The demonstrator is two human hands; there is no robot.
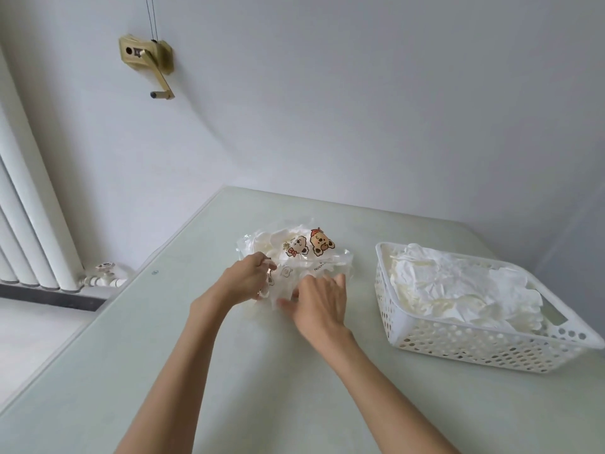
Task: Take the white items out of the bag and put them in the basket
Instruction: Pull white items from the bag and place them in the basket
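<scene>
The near edge of the clear plastic bag (294, 257) is pinched in the curled fingers of the left hand (246, 279), and the film is gathered up there. The right hand (319, 301) is laid at the bag's mouth with its fingers stretched forward over or into the opening; whether anything is grasped by it cannot be told, since the fingertips are lost against the crumpled plastic. The bag is printed with cartoon bears and is rested on the table (203, 371), just beyond both hands. White items (278, 242) can be seen through the film, bunched toward the far end, so the bag is not yet emptied.

To the right, set apart from the bag, a white perforated basket (458, 342) is stood on the same surface. It is already heaped with crumpled white pieces (458, 283) that rise to about its rim. The task is therefore judged to be well advanced: a good share has been transferred, and a smaller clump is left in the bag to be drawn out and carried across.

The table is pale, smooth and faintly glossy, and its far edge is met by a plain white wall. A brass-coloured crank handle (150, 60) is fixed high on that wall, with thin cords running up from it. At the left a white column radiator (32, 208) with a valve at its foot is seen above a light floor.
</scene>
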